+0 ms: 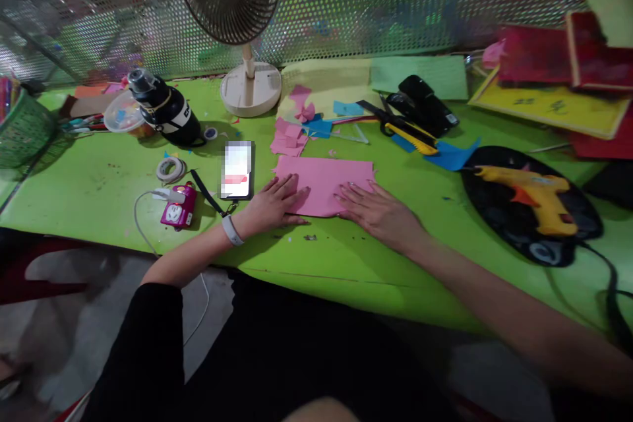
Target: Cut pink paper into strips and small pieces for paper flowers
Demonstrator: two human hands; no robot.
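A pink paper sheet (324,183) lies flat on the green table (99,184), in front of me. My left hand (274,203) rests on its left edge with fingers stretched flat across the paper. My right hand (378,210) lies flat on the sheet's lower right corner, fingers spread. Neither hand holds anything. A white band sits on my left wrist.
A phone (237,170) lies left of the sheet, beside a pink charger (177,211) and tape rolls (171,169). A black bottle (165,109), a fan (247,26), pink scraps (289,138), scissors (400,126) and a yellow glue gun (534,190) on a black mat surround it.
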